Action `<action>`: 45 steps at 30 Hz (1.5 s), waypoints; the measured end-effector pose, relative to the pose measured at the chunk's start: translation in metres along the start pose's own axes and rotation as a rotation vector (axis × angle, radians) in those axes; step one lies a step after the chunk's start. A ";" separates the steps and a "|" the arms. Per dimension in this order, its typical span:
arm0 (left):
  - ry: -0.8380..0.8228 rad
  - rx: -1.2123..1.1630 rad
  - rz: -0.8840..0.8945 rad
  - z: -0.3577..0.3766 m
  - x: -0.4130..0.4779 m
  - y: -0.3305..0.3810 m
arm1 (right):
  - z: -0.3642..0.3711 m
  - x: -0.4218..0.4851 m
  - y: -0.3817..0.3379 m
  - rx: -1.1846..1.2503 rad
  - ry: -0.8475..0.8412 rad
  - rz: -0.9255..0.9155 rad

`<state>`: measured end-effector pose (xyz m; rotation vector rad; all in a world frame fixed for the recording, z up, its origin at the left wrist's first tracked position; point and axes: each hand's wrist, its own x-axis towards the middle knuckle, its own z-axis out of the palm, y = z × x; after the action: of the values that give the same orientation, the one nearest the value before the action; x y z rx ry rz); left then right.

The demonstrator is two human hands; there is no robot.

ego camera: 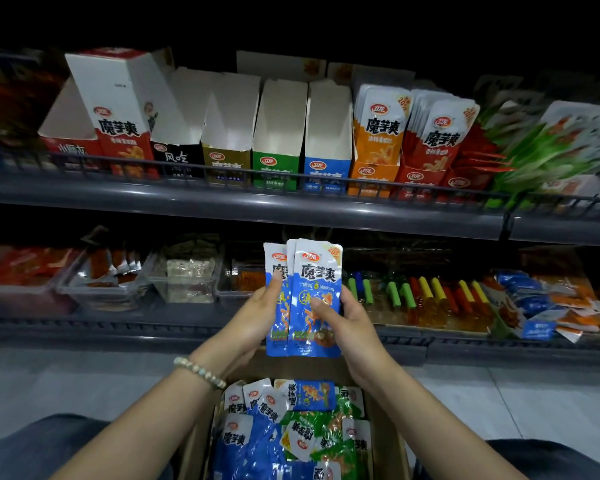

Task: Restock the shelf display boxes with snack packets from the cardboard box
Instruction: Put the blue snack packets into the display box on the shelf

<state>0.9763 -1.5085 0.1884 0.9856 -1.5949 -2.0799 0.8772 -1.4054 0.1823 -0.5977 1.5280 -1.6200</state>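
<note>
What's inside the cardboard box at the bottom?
Loose blue packets and green packets fill the cardboard box, jumbled together. The top layer covers whatever lies deeper.

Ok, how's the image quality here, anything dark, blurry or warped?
In the head view, the top and corners fall to black; the upper shelf edge bows from wide-angle distortion; the green packets at far right look smeared; the blue packets gripped by the left hand and right hand are sharp and well lit, print readable.
</note>
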 end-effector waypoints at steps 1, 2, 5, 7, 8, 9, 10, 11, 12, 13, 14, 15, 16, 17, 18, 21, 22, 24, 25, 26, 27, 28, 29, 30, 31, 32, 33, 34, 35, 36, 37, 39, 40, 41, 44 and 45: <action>-0.006 0.014 0.022 0.001 0.001 -0.001 | 0.002 -0.001 0.000 -0.003 -0.009 0.005; -0.012 0.014 0.044 0.002 0.000 -0.002 | 0.005 -0.001 0.001 0.005 -0.032 0.012; 0.008 -0.023 0.081 0.007 -0.001 -0.001 | 0.011 -0.001 -0.001 0.045 -0.080 0.020; 0.039 -0.038 0.111 0.009 -0.002 0.000 | 0.013 -0.002 -0.005 0.025 -0.076 -0.007; 0.053 -0.036 0.136 0.009 -0.002 0.001 | 0.014 -0.002 -0.006 0.010 -0.071 -0.022; 0.060 -0.031 0.163 0.010 -0.003 0.003 | 0.016 -0.002 -0.008 -0.009 -0.065 -0.044; 0.064 -0.028 0.188 0.011 -0.003 0.005 | 0.017 -0.002 -0.010 -0.034 -0.056 -0.073; 0.069 -0.028 0.212 0.012 -0.003 0.006 | 0.020 -0.001 -0.012 -0.062 -0.046 -0.104; 0.076 -0.030 0.238 0.014 -0.004 0.009 | 0.023 -0.001 -0.014 -0.090 -0.041 -0.135; 0.085 -0.027 0.274 0.016 -0.005 0.012 | 0.026 -0.001 -0.018 -0.114 -0.046 -0.168; 0.094 -0.020 0.314 0.017 -0.005 0.016 | 0.028 -0.001 -0.021 -0.134 -0.061 -0.199; 0.103 -0.010 0.355 0.017 -0.006 0.020 | 0.030 -0.001 -0.025 -0.146 -0.081 -0.222; 0.112 0.001 0.395 0.017 -0.007 0.025 | 0.029 -0.001 -0.031 -0.152 -0.102 -0.237; 0.117 0.012 0.436 0.015 -0.008 0.032 | 0.028 0.001 -0.040 -0.158 -0.116 -0.252; 0.115 0.024 0.472 0.014 -0.011 0.040 | 0.025 0.003 -0.051 -0.178 -0.122 -0.274; 0.082 0.051 0.543 0.009 -0.015 0.065 | 0.014 0.012 -0.095 -0.297 -0.168 -0.358; 0.065 0.060 0.567 0.008 -0.015 0.076 | 0.012 0.016 -0.113 -0.332 -0.202 -0.374; 0.033 0.103 0.618 0.006 -0.016 0.096 | 0.008 0.023 -0.146 -0.394 -0.268 -0.389; 0.015 0.120 0.641 0.006 -0.016 0.107 | 0.008 0.027 -0.162 -0.423 -0.284 -0.399; -0.003 0.121 0.651 0.005 -0.016 0.117 | 0.008 0.030 -0.177 -0.446 -0.297 -0.406; -0.029 0.113 0.660 0.004 -0.016 0.127 | 0.009 0.033 -0.191 -0.472 -0.305 -0.408; -0.049 0.111 0.677 0.004 -0.016 0.136 | 0.011 0.036 -0.206 -0.509 -0.308 -0.408; -0.058 0.114 0.703 0.004 -0.015 0.145 | 0.013 0.039 -0.219 -0.554 -0.309 -0.411; -0.057 0.121 0.728 0.003 -0.013 0.154 | 0.016 0.042 -0.231 -0.594 -0.311 -0.422; -0.055 0.122 0.749 0.003 -0.011 0.163 | 0.018 0.046 -0.242 -0.629 -0.312 -0.435; -0.050 0.120 0.766 0.003 -0.008 0.171 | 0.021 0.050 -0.251 -0.662 -0.309 -0.456; -0.052 0.117 0.783 0.002 -0.004 0.179 | 0.023 0.054 -0.260 -0.687 -0.312 -0.479; -0.057 0.117 0.799 0.003 0.000 0.186 | 0.024 0.060 -0.268 -0.698 -0.328 -0.490; -0.069 0.118 0.809 0.003 0.004 0.192 | 0.024 0.065 -0.276 -0.691 -0.355 -0.479; -0.087 0.115 0.819 0.003 0.009 0.198 | 0.024 0.070 -0.284 -0.682 -0.385 -0.457; -0.106 0.108 0.823 0.004 0.014 0.203 | 0.024 0.075 -0.291 -0.685 -0.409 -0.446; -0.122 0.093 0.827 0.005 0.025 0.211 | 0.025 0.084 -0.303 -0.734 -0.394 -0.497; -0.115 0.085 0.834 0.005 0.032 0.215 | 0.026 0.089 -0.307 -0.761 -0.359 -0.539; -0.104 0.083 0.847 0.004 0.038 0.218 | 0.026 0.094 -0.311 -0.789 -0.321 -0.567; -0.107 0.119 0.884 0.004 0.059 0.225 | 0.023 0.113 -0.324 -0.896 -0.278 -0.520; -0.123 0.131 0.883 0.005 0.066 0.226 | 0.021 0.119 -0.328 -0.920 -0.288 -0.471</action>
<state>0.8947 -1.6176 0.3806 0.1006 -1.7867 -1.4387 0.7501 -1.5345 0.4816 -1.7077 1.9544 -0.9726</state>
